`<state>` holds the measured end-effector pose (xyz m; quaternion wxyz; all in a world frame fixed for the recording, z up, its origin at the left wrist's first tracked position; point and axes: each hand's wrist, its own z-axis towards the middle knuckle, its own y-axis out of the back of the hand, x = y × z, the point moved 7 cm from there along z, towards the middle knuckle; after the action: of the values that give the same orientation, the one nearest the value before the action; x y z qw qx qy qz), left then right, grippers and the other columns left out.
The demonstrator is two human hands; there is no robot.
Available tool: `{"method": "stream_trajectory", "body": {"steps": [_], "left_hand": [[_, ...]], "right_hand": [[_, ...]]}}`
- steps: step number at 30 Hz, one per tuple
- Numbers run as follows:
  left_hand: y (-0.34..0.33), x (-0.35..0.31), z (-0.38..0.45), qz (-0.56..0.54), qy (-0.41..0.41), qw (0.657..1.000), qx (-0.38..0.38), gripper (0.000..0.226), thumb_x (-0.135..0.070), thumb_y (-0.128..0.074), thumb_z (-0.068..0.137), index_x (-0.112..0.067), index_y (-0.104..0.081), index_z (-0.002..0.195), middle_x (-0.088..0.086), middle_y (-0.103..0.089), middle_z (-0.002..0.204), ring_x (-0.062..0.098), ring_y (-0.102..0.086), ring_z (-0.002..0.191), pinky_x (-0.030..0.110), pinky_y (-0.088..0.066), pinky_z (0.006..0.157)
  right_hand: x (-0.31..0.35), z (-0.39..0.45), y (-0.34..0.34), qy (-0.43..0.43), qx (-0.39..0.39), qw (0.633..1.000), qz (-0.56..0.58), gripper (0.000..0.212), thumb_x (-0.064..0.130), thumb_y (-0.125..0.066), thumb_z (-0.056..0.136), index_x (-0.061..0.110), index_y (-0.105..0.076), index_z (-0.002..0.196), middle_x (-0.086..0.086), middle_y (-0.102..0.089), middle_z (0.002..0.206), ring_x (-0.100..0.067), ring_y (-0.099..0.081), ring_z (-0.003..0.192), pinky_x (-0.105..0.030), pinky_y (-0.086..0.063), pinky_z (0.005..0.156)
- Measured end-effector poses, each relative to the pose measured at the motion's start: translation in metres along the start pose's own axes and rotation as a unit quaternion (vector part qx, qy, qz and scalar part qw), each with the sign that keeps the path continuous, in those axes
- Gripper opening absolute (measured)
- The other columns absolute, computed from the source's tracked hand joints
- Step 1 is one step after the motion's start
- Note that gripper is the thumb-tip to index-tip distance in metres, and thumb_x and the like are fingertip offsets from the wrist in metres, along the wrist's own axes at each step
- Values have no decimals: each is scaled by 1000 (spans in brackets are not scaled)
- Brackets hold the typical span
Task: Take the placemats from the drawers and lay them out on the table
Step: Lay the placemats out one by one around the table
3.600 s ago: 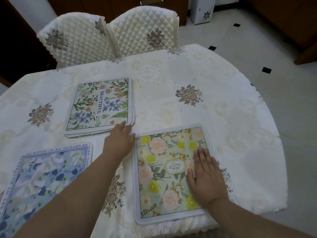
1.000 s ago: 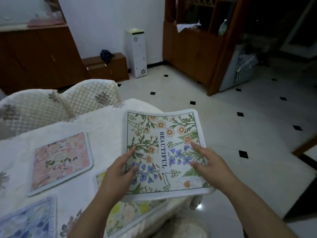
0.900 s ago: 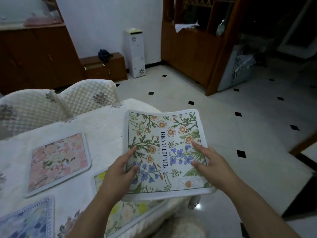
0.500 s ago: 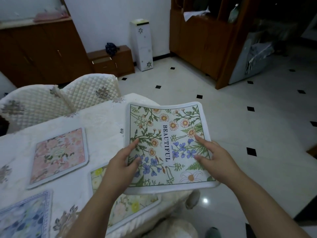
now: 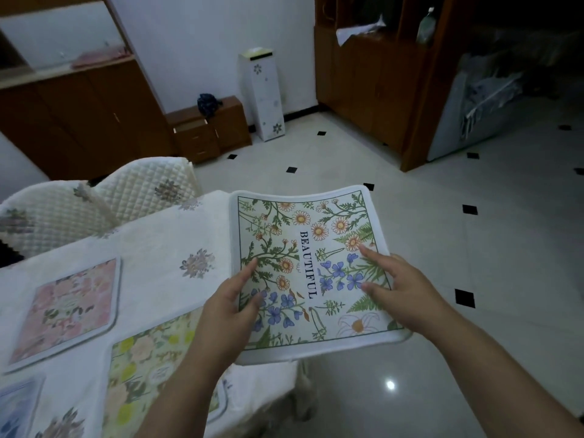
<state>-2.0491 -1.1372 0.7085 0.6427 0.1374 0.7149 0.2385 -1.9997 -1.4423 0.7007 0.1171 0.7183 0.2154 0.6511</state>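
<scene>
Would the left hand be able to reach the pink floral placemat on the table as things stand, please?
Probably not straight away: the left hand shares its grip on the white BEAUTIFUL wildflower placemat with the right hand. Otherwise nothing blocks the pink floral placemat.

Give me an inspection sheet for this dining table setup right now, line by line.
Surface: round table under a cream embroidered tablecloth.
Job's things: white "BEAUTIFUL" wildflower placemat held up, mostly past the table edge; pink floral placemat, yellow floral placemat and blue floral placemat lie flat.
Clutter: nothing seen.
Hands: left hand and right hand each grip a side of the wildflower placemat.
Cables: nothing seen.
Surroundings: two quilted cream chair backs, brown wooden cabinets, white tiled floor.
</scene>
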Motion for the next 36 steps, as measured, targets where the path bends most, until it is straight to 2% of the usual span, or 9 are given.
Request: {"method": "stream_trajectory", "body": {"steps": [5, 10, 19, 22, 24, 28, 31, 33, 36], "left_hand": [[-46, -38, 18, 4, -7, 1000, 16, 58, -27, -66, 97, -63, -46, 138, -17, -57, 135, 10, -65, 111, 40, -61, 88], [-82, -66, 46, 7, -21, 999, 26, 57, -24, -67, 97, -58, -49, 139, -18, -59, 133, 7, -64, 109, 35, -60, 88], [-151, -101, 131, -21, -38, 996, 78, 57, -21, -66, 97, -55, -50, 140, -23, -58, 125, 8, -64, 109, 32, -61, 85], [-176, -111, 172, -51, -46, 993, 94, 56, -18, -65, 98, -52, -50, 140, -27, -56, 120, 4, -64, 105, 18, -59, 72], [-190, -116, 201, -70, -50, 991, 103, 56, -18, -65, 98, -53, -51, 139, -25, -57, 124, 3, -63, 105, 18, -59, 72], [-206, -126, 264, -82, -46, 988, 120, 56, -21, -65, 97, -57, -50, 138, -31, -55, 121, 3, -63, 109, 38, -60, 90], [-208, -140, 307, -70, -65, 988, 120, 57, -22, -65, 98, -58, -49, 138, -33, -54, 122, -7, -59, 106, 20, -57, 87], [-206, -151, 333, -64, -77, 988, 119, 56, -20, -64, 98, -59, -47, 135, -34, -52, 120, -13, -57, 100, 5, -51, 71], [-207, -158, 373, -61, -76, 988, 118, 56, -20, -64, 98, -57, -48, 136, -33, -53, 118, -4, -62, 102, 8, -54, 70]], "right_hand": [[-19, 8, 58, -5, -14, 1000, -26, 64, 21, -69, 93, 45, -43, 147, 13, -52, 125, -4, -58, 107, -14, -56, 77], [-29, 25, 100, -6, -34, 999, -39, 65, 20, -68, 94, 46, -41, 147, 13, -52, 123, 2, -55, 104, -3, -47, 66], [-51, 76, 161, -39, -83, 992, -82, 64, 21, -67, 95, 45, -39, 147, 15, -48, 121, -1, -53, 106, 1, -43, 71], [-55, 106, 179, -40, -103, 990, -88, 63, 22, -67, 94, 45, -42, 147, 14, -48, 128, -8, -53, 120, -25, -53, 97], [-56, 131, 191, -46, -109, 988, -97, 62, 23, -68, 94, 46, -43, 146, 14, -49, 130, -9, -54, 122, -38, -52, 102], [-55, 186, 212, -50, -119, 986, -109, 59, 24, -68, 94, 46, -46, 144, 17, -49, 129, -9, -54, 122, -39, -53, 102], [-52, 229, 221, -53, -122, 986, -98, 58, 26, -68, 94, 51, -47, 141, 25, -49, 124, -9, -57, 120, -40, -56, 96], [-48, 256, 223, -47, -128, 986, -97, 60, 26, -68, 94, 55, -45, 141, 22, -49, 127, -9, -57, 120, -41, -56, 96], [-43, 294, 227, -39, -129, 986, -97, 63, 25, -67, 95, 53, -40, 144, 18, -46, 130, -8, -54, 122, -41, -55, 99]]}}
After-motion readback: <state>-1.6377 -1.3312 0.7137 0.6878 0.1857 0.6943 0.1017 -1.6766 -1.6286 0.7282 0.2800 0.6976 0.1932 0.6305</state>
